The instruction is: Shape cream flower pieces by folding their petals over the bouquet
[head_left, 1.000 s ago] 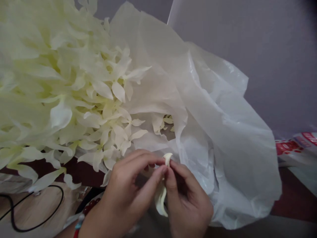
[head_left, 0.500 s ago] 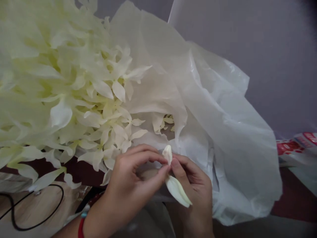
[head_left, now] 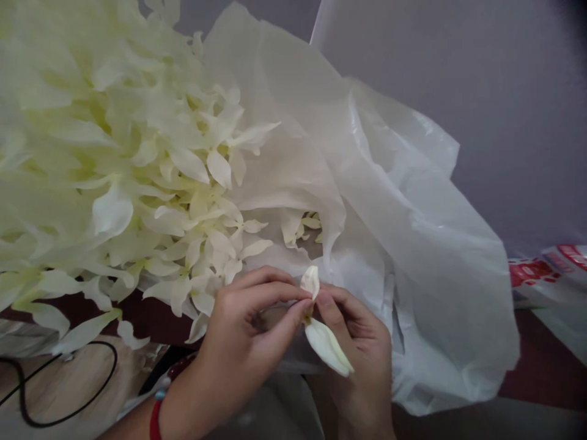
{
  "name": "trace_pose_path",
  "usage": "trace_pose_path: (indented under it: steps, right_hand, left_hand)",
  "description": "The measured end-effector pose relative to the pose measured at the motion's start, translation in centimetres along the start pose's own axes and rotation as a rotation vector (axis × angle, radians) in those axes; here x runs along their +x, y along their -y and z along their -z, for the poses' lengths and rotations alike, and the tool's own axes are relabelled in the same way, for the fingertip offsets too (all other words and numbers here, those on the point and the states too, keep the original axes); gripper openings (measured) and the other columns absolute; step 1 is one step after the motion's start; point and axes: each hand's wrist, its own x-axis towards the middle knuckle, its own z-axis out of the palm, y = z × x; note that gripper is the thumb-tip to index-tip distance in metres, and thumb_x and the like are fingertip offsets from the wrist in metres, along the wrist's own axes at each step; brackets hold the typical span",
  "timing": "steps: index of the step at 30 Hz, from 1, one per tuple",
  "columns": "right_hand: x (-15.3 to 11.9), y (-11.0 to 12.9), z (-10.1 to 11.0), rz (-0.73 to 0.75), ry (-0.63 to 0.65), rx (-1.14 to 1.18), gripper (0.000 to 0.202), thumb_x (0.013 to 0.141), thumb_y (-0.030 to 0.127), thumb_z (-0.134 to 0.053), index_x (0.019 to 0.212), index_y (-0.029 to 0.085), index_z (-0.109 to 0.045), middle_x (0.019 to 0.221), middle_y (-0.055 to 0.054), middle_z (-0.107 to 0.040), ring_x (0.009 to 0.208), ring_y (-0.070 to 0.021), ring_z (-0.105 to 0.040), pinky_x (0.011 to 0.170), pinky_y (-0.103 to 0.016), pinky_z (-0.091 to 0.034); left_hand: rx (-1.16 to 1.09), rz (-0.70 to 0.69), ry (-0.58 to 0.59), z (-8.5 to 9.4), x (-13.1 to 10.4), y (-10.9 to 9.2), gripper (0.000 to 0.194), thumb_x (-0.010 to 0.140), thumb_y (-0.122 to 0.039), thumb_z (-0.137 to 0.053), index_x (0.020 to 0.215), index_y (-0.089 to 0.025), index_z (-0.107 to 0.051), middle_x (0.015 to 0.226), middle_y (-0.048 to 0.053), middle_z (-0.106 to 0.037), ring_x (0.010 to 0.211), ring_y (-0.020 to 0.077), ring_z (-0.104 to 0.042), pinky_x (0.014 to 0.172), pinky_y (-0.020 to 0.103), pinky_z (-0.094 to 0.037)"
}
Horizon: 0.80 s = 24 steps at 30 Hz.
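Note:
A pale cream petal piece [head_left: 328, 346] hangs below my fingertips, and a smaller petal tip points up above them. My left hand [head_left: 257, 336], with a red band and beads at the wrist, pinches the piece between thumb and index finger. From the right, my right hand [head_left: 362, 348] pinches the same piece, its thumb close to the left fingertips. The exact joint between the petals is partly hidden by the fingers. A large heap of pale yellow-white petals [head_left: 114, 208] lies on the left, beside the hands.
A crumpled white plastic sheet [head_left: 403, 208] spreads behind and right of the hands. A few petals [head_left: 312, 223] show through a gap in it. Red-and-white packaging [head_left: 532, 272] sits at the far right. A black cable [head_left: 22, 391] curls at the lower left.
The fingertips have shifted very slightly, and the lower petal has moved a little up and left. Both hands keep their hold.

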Motion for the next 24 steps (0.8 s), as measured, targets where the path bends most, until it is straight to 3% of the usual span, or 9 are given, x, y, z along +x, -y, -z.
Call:
trace_pose_path:
  steps: [4,9,15,24]
  right_hand:
    - [-0.12,-0.12,0.16,0.038,-0.01,-0.049,0.017,0.089,0.033,-0.075,0.079,0.022,-0.083,0.066,-0.002,-0.075,0.053,-0.0131,-0.066,0.051,-0.019,-0.054]
    - [-0.43,-0.43,0.45,0.085,-0.03,-0.069,0.012,0.088,0.03,-0.076,0.08,0.026,-0.084,0.077,-0.003,-0.08,0.07,-0.0179,-0.075,0.062,-0.023,-0.06]
    - [-0.73,-0.54,0.61,0.103,0.053,-0.093,0.014,0.094,0.028,-0.071,0.091,0.03,-0.085,0.09,-0.002,-0.081,0.081,-0.0171,-0.076,0.073,-0.024,-0.061]
    - [-0.47,0.18,0.2,0.2,0.023,-0.135,0.027,0.085,0.013,-0.073,0.088,0.038,-0.084,0.085,0.009,-0.082,0.078,-0.0084,-0.078,0.074,-0.012,-0.06]
  left_hand:
    - [-0.04,0.032,-0.003,-0.12,-0.05,0.2,0.015,0.084,-0.006,-0.073,0.084,-0.019,-0.08,0.082,0.002,-0.076,0.078,0.0112,-0.072,0.07,0.016,-0.058]
    - [-0.173,0.135,-0.021,-0.24,0.01,0.23,0.008,0.078,-0.011,-0.081,0.08,-0.019,-0.082,0.082,0.003,-0.077,0.078,0.0104,-0.073,0.071,0.012,-0.058]
    - [-0.256,0.226,0.0,-0.05,0.5,-0.03,0.005,0.076,-0.014,-0.082,0.074,-0.018,-0.082,0.078,0.002,-0.077,0.075,0.0103,-0.073,0.068,0.011,-0.058]
    - [-0.122,0.063,-0.062,-0.01,0.06,0.04,0.008,0.077,-0.01,-0.077,0.076,-0.016,-0.081,0.08,0.003,-0.079,0.077,0.0103,-0.075,0.073,0.012,-0.06]
